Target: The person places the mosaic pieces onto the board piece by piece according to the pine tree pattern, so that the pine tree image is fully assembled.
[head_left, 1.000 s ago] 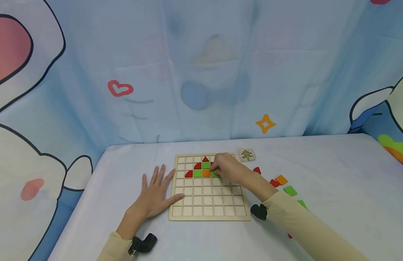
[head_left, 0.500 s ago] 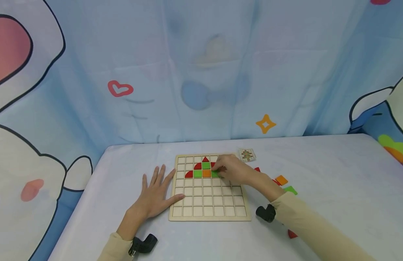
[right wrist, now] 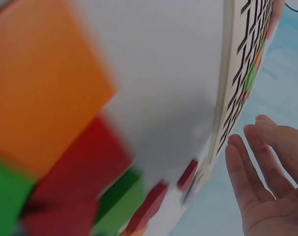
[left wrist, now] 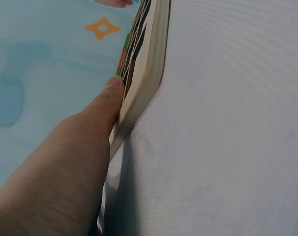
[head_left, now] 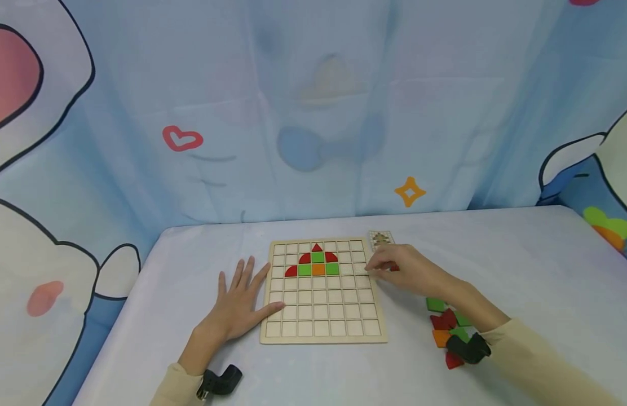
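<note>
A square wooden grid board (head_left: 321, 341) lies on the table. In its upper cells sit a red triangle (head_left: 317, 247), several red quarter-round tiles (head_left: 291, 271), green square tiles (head_left: 332, 269) and an orange square tile (head_left: 318, 269). My left hand (head_left: 229, 310) rests with spread fingers on the board's left side; the left wrist view shows the thumb (left wrist: 102, 101) on its edge. Above the board's right edge hovers my right hand (head_left: 410, 270), fingers bent a little. The right wrist view shows nothing between its fingertips. A red tile (head_left: 394, 267) lies partly hidden behind that hand.
Loose green (head_left: 436, 305), red (head_left: 453, 360) and orange tiles (head_left: 442, 338) lie on the table under my right forearm, partly covered by it. A small pattern card (head_left: 380, 237) stands beyond the board's upper right corner. A printed curtain (head_left: 313, 113) hangs behind the table.
My right hand has left the tiles on the board and moved right, past the board's edge. The green tile it touched now shows fully in its cell. My left hand stays in place.
</note>
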`<state>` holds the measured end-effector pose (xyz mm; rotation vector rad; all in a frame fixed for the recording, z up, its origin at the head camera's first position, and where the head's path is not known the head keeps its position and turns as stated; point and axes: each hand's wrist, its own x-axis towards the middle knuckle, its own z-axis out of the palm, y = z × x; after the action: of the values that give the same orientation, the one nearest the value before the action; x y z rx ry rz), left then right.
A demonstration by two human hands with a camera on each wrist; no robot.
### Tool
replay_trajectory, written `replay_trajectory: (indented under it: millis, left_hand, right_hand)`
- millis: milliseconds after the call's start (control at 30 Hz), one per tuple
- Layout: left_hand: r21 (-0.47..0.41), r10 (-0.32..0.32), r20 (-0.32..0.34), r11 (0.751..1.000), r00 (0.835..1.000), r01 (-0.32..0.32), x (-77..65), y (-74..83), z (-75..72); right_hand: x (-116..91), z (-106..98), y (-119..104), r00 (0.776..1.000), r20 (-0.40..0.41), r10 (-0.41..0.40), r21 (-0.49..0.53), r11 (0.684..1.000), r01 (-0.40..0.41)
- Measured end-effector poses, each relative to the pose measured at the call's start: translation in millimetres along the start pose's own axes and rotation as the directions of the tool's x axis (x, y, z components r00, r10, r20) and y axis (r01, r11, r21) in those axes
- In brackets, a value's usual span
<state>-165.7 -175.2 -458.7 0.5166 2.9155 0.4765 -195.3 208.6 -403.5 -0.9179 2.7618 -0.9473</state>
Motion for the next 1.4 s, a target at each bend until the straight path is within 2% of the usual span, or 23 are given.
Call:
replay_trajectory:
  millis: [267, 467, 800, 1233, 1400]
  left_hand:
    - [0.001, 0.016, -0.006, 1.0, 1.0, -0.016, 1.7, 0.3, -0.3]
    - [-0.009, 0.018, -0.012, 1.0, 1.0, -0.018, 1.5, 2.7, -2.0]
    - [-0.011, 0.019, -0.02, 1.0, 1.0, -0.019, 1.1, 0.8, 1.5]
    - [-0.004, 0.004, -0.025, 1.0, 1.0, -0.004, -0.1, -1.8, 1.5]
    - [0.0, 0.006, -0.024, 1.0, 1.0, -0.006, -0.4, -1.7, 1.3]
  right_hand:
    - [-44, -16, 25, 0.993, 0.023, 0.119, -0.096, 0.989, -0.116]
    - [-56, -18, 40, 0.988, 0.019, 0.154, -0.147, 0.978, -0.15]
    - [-53, -22, 43, 0.977, 0.015, 0.213, -0.116, 0.971, -0.21]
    - [-40, -24, 37, 0.953, 0.008, 0.303, -0.146, 0.943, -0.298]
    - [-40, -25, 38, 0.956, 0.017, 0.292, -0.149, 0.946, -0.287]
